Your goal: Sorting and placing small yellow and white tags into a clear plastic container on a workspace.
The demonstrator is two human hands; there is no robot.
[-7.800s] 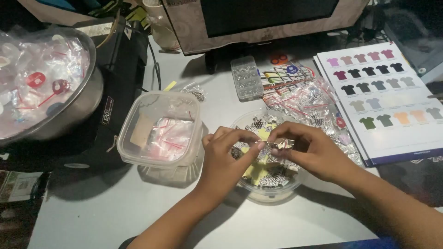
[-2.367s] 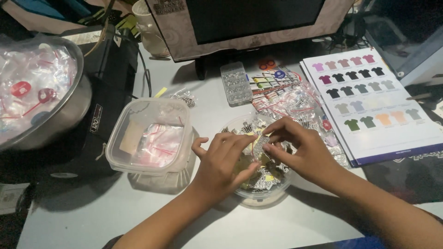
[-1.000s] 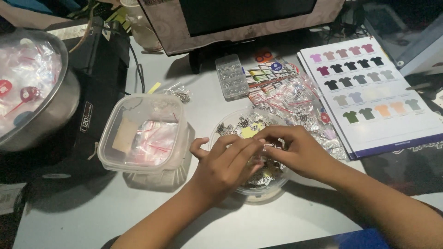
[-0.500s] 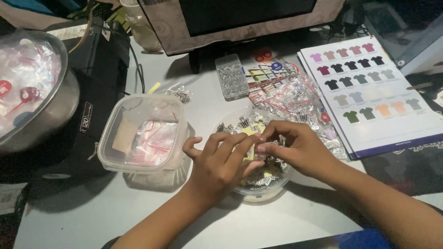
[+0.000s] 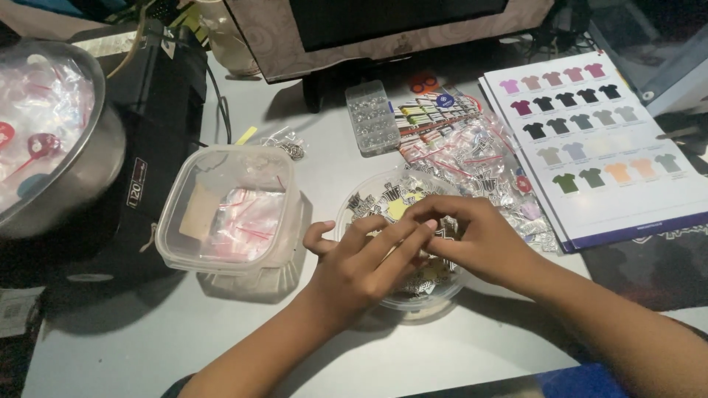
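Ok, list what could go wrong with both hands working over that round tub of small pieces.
The round tub is heaped, so the left hand or right hand could flick pieces onto the table. The small bags lie loose right behind it, so spilled pieces might get lost among them.

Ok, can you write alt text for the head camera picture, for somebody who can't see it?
Two bare hands, left hand and right hand, meet fingertip to fingertip over a round clear plastic tub full of small black-and-white charms on a grey table. Beside them stands a square clear plastic container holding small bags, and a printed sheet of coloured shirt pictures lies at right.
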